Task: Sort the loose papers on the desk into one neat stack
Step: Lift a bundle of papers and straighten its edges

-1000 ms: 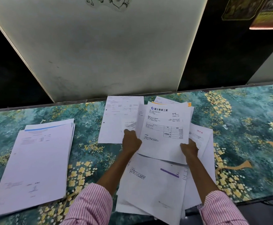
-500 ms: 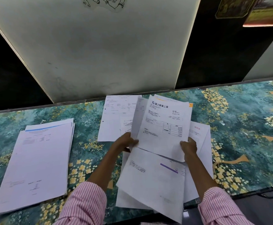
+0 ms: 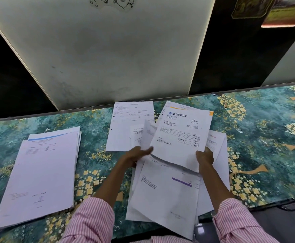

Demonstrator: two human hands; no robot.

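Bench [image 3: 266, 137] with green floral cover, pale wall panel [image 3: 108, 50] behind. Neat stack [image 3: 41, 172] at left, edges roughly aligned, bare strip of cover beside it. Loose papers [image 3: 167, 195] fanned at centre, some overhanging near edge. Right hand [image 3: 205, 157] fingers pinch invoice sheet [image 3: 180, 137] at lower corner. Left hand [image 3: 136, 154] fingers extended, touching sheet's left edge.

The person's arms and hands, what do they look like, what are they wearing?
Both arms wear a shirt with fine pink and white stripes, the left sleeve and right sleeve pushed up so the forearms are bare. The left hand and right hand are bare, with no gloves. No rings show, and the view is too soft to tell about a watch.
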